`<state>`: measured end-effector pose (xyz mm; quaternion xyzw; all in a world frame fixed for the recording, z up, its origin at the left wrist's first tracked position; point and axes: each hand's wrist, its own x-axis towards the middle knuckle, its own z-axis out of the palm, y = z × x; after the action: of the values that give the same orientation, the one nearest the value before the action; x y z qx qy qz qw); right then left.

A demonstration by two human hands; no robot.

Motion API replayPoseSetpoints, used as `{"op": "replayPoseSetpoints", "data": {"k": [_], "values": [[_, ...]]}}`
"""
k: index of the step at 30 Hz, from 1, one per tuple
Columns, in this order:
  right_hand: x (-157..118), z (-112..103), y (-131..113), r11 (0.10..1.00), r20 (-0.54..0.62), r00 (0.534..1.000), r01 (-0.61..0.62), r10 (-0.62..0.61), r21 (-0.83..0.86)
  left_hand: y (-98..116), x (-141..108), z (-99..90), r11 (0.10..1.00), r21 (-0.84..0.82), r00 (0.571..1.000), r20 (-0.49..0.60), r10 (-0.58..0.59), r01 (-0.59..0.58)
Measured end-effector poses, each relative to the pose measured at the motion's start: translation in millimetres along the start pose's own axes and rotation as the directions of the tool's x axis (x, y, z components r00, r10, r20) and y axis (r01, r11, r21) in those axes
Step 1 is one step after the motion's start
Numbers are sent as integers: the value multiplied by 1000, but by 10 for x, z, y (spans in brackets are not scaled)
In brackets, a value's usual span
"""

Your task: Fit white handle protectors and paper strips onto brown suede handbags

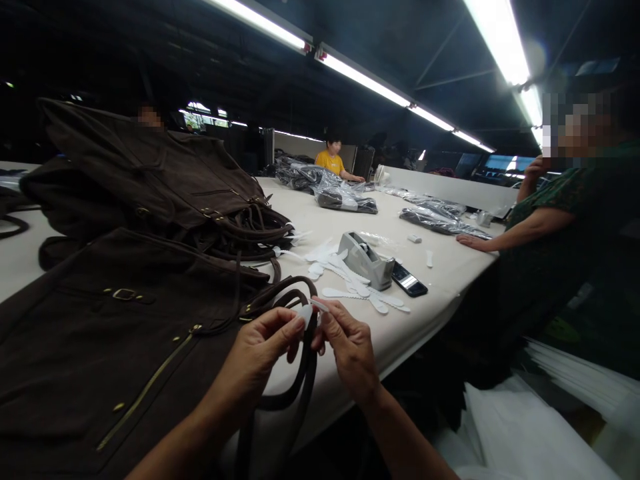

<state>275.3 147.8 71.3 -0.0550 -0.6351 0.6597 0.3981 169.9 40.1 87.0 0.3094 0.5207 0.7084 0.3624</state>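
Cream table point(440, 277), tube-lit. Our left hand point(270, 337) and right hand point(353, 347): both pinching white strip point(305, 313) at brown handle point(277, 401); whether fastened, we cannot tell. Left of grip: brown bags point(100, 333), unwrapped. Just beyond grip: loose strips point(340, 293), seemingly unused. Farther off: plastic-wrapped goods point(345, 200), seemingly finished.

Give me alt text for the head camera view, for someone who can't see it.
A person's left hand and right hand pinch white tag material at a brown bag handle. On the pale table lie brown bags, loose white tags, a grey tape dispenser and a phone; someone in yellow is beyond.
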Motion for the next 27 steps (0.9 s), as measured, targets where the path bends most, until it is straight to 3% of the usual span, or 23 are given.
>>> {"op": "replayPoseSetpoints", "data": {"k": [7, 16, 27], "values": [[7, 41, -4, 997, -49, 998, -42, 38, -65, 28, -1, 23, 995, -43, 996, 40, -84, 85], [-44, 37, 98, 984, -39, 990, 128, -134, -124, 3, -16, -8, 974, -158, 987, 28, -160, 162], [-81, 72, 110, 963, -74, 972, 206, -222, -175, -21, -18, 1, 953, -225, 979, 6, -206, 202]]}}
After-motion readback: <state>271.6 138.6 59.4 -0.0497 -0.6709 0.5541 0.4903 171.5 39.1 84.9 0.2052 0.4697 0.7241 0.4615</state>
